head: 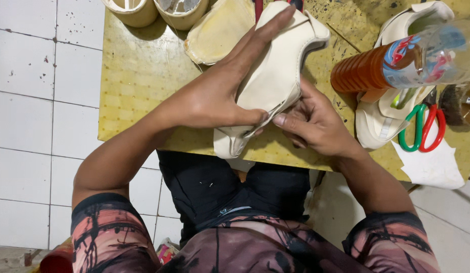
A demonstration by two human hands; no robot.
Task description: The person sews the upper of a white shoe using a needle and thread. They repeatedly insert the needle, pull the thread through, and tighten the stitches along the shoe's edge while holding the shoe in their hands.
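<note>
A cream-coloured shoe upper (278, 76) lies over the near edge of a yellow work table (139, 81). My left hand (219, 91) lies flat along its top, fingers stretched toward the far end and thumb pressing its lower part. My right hand (313, 121) grips the upper from the right side and underneath, its thumb meeting my left thumb near the heel end.
A second cream shoe (384, 119) sits at the right under a clear plastic bottle of orange liquid (396, 63). Scissors with one green and one red handle (422, 129) lie on white paper (434, 167). A yellowish insole (217, 30) and two round containers (159, 10) stand at the far edge.
</note>
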